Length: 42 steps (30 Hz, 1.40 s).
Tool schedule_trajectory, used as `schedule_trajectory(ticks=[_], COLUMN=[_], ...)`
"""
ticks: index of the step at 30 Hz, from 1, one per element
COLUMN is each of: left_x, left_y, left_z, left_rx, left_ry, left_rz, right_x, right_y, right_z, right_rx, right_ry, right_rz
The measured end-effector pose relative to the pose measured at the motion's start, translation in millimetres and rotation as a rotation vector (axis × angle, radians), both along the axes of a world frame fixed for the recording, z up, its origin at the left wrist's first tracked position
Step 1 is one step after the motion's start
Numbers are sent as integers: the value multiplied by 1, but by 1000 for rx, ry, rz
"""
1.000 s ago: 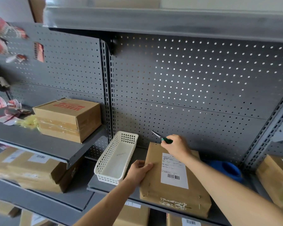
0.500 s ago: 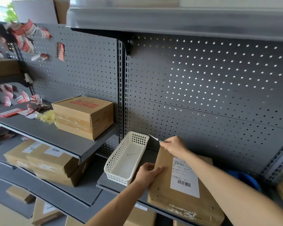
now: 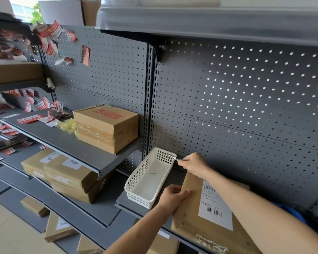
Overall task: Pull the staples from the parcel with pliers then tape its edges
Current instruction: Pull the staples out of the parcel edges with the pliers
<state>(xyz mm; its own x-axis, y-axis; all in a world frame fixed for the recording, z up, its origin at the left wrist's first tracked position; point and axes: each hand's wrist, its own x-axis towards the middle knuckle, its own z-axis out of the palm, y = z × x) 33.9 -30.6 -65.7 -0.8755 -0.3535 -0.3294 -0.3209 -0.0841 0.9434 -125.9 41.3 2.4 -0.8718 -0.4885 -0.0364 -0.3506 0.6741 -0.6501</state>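
- Head view — right hand (image 3: 193,165) grips the pliers (image 3: 171,156), fingers curled round the handles.
- Pliers tip is now over the far rim of the white basket (image 3: 149,180), left of the grip; a second ago it pointed clear of the basket.
- Left hand (image 3: 174,196) holds the left edge of the parcel (image 3: 189,213) as before — parcel flat on the shelf (image 3: 179,177), below the grip.

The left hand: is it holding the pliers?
No, the left hand grips the edge of the parcel; the right hand holds the pliers.
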Motion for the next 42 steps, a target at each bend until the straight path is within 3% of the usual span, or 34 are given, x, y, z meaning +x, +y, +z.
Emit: schedule_trajectory(ticks=[25,42], left_x=[-1,0], left_y=[-1,-2], left_z=[-3,0], left_rx=[25,-19], left_ry=[-15,15], left_rz=[-7,-72], right_x=[1,18], right_y=[4,85], right_z=[-1,9], right_rx=[-15,-69], right_ry=[-18,51], right_rz=[25,-97])
